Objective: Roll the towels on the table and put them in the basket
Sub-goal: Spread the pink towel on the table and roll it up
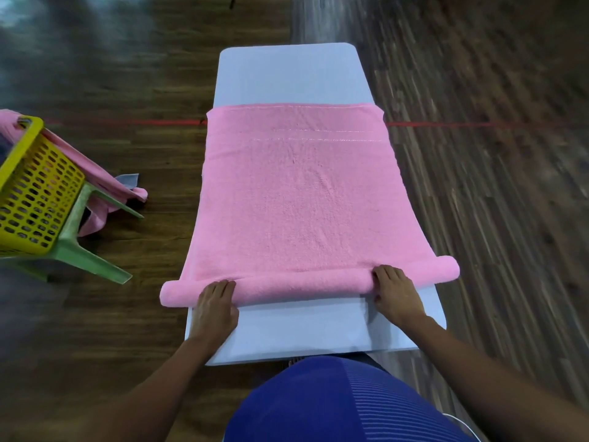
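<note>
A pink towel [299, 199] lies spread along the narrow white table [288, 74]. Its near end is rolled into a thick tube that overhangs both table edges. My left hand [215, 306] presses on the left part of the roll with its fingers lying over it. On the right part of the roll rests my right hand [395, 293], fingers bent over the top. A yellow perforated basket [35, 189] stands at the far left on a green plastic stool [81, 247].
More pink cloth [105, 186] hangs behind the basket and stool down to the dark wooden floor. A red line [446, 124] crosses the floor under the table. My body in blue clothing stands at the table's near end.
</note>
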Demonstrator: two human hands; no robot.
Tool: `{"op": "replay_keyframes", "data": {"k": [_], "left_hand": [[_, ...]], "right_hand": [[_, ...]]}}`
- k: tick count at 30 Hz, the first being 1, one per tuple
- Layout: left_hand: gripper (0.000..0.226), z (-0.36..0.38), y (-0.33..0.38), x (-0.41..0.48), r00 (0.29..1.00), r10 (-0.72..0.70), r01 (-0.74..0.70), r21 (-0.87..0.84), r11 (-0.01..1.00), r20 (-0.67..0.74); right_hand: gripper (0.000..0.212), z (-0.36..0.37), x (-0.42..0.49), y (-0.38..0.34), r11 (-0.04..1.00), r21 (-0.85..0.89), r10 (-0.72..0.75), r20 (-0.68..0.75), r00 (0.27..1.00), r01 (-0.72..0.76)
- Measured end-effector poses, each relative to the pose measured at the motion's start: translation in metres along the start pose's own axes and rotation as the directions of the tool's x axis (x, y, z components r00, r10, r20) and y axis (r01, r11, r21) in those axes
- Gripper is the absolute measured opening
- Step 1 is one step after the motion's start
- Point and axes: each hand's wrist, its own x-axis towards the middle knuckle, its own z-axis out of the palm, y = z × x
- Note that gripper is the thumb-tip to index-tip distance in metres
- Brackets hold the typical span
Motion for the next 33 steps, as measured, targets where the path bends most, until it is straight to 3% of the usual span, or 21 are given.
{"op": "replay_keyframes", "data": {"k": [5,8,11,13,14,16,18,19,21,25,27,30,33], "left_hand": [[0.035,-0.005,-0.003,0.009,1.0,-0.013,0.013,-0.028,1.0,-0.027],[0.019,-0.017,-0.002,0.014,0.999,0.006,-0.008,0.049,0.999,0.051],[0.033,-0.027,0.0,0.021,0.973,-0.03,0.003,0.119,0.993,0.227],[0.033,-0.027,-0.003,0.024,0.973,-0.06,0.042,0.081,0.996,0.224],[0.03,-0.026,-0.004,0.025,0.982,-0.07,0.059,0.065,0.996,0.173],[0.026,-0.024,-0.005,0.025,0.997,-0.077,0.076,0.06,0.995,0.015],[0.017,-0.023,-0.001,0.026,0.99,-0.061,0.069,0.063,0.996,-0.128],[0.011,-0.022,0.001,0.025,0.987,-0.043,0.052,0.056,0.997,-0.156],[0.002,-0.018,0.002,0.022,0.983,0.014,-0.004,0.051,0.999,-0.182],[0.045,-0.003,-0.006,0.004,0.998,0.053,-0.049,0.087,0.995,-0.038],[0.058,0.002,-0.01,0.0,0.999,0.038,-0.039,0.114,0.993,0.012],[0.046,0.001,-0.012,0.007,0.998,0.057,-0.053,0.144,0.988,-0.025],[0.031,-0.01,-0.01,0.019,0.997,0.069,-0.067,0.086,0.994,-0.027]], "right_hand": [[0.037,-0.015,0.011,-0.006,0.994,-0.107,0.025,0.037,0.999,-0.021],[0.034,-0.031,0.017,-0.007,0.988,-0.153,0.047,0.193,0.98,-0.017],[0.035,-0.045,0.022,-0.006,0.995,-0.058,0.098,0.404,0.909,-0.082],[0.044,-0.048,0.024,-0.006,0.988,0.004,0.138,0.446,0.885,-0.156],[0.044,-0.045,0.024,-0.006,0.985,-0.004,0.158,0.393,0.906,-0.17],[0.035,-0.035,0.022,-0.005,0.988,-0.049,0.154,0.133,0.979,-0.148],[0.019,-0.025,0.018,-0.005,0.995,-0.065,0.067,-0.116,0.991,-0.075],[0.013,-0.021,0.015,-0.006,0.998,-0.051,0.015,-0.17,0.985,-0.024],[0.014,-0.014,0.008,-0.006,0.999,-0.021,-0.04,-0.179,0.983,0.037],[0.055,0.0,-0.008,-0.006,0.999,0.004,-0.045,-0.113,0.993,0.046],[0.06,0.006,-0.01,-0.008,1.0,0.003,-0.016,-0.097,0.995,0.017],[0.051,0.002,-0.001,-0.011,0.997,-0.049,0.053,-0.099,0.994,-0.058],[0.037,-0.014,0.012,-0.013,0.988,-0.13,0.084,-0.004,0.996,-0.084]]}}
